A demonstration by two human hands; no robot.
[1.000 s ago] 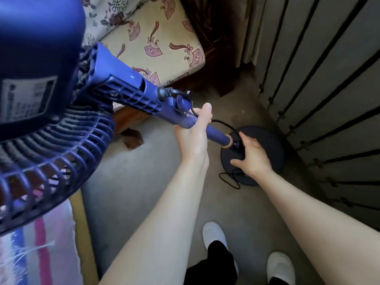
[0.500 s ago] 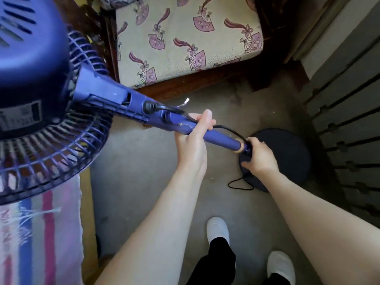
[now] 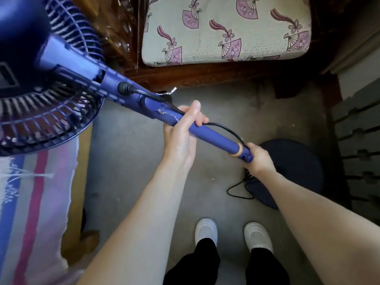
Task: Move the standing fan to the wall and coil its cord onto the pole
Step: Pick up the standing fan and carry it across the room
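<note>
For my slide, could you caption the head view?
Both hands, left and right, grip the blue fan pole with its cord.

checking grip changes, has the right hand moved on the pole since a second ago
Yes. The right hand went from resting open over the base to gripping the pole by its collar.

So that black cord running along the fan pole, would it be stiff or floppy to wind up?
Probably floppy: the cord bows away from the pole in a loose arc between the left hand and the right hand. Lower down it lies in a slack loop on the floor by the base, so it likely bends easily but may spring off the smooth pole unless held taut.
</note>
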